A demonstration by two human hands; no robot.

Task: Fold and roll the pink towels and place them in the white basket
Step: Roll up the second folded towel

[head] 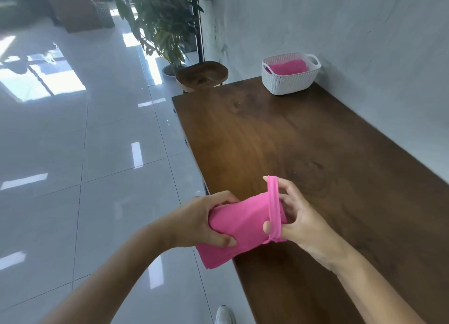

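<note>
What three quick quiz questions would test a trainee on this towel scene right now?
1. True or false: the white basket is empty.
2. What grips the pink towel near the table edge? A) left hand only B) right hand only C) both hands
3. Fill in: the basket stands on the wooden ___.
Key: 1 false, a second towel lies inside. 2 C, the left hand and right hand both hold it. 3 table.

Wooden table [303, 141], stool [201, 74], potted plant [165, 20].
</note>
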